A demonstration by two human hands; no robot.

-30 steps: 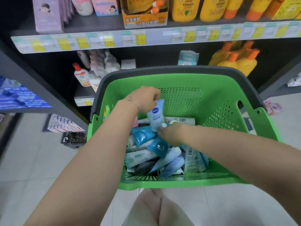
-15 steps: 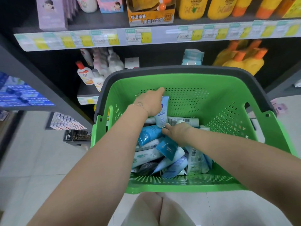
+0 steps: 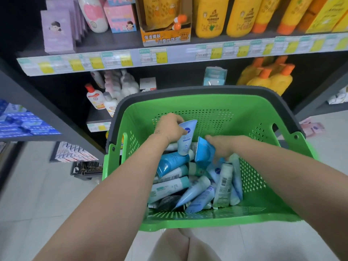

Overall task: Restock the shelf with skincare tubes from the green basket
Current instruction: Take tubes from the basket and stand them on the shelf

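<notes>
A green basket (image 3: 212, 102) with a dark grey rim stands in front of me, holding several blue, teal and white skincare tubes (image 3: 173, 185) in a loose pile. My left hand (image 3: 169, 127) grips a pale blue Nivea tube (image 3: 185, 138) upright above the pile. My right hand (image 3: 220, 146) holds a bright blue tube (image 3: 204, 153) by its flat end, lifted partly out of the pile. Both hands are inside the basket, close together.
Dark shelves (image 3: 169, 55) with price labels stand behind the basket. Yellow bottles (image 3: 207, 16) and boxes fill the upper shelf; white and yellow bottles (image 3: 267, 80) sit on the lower one. A blue-stocked shelf (image 3: 18, 123) is at the left. Pale floor tiles (image 3: 37, 194) lie around.
My right hand has taken hold of a bright blue tube and raised it from the pile. My left hand still holds the Nivea tube, now more upright.
</notes>
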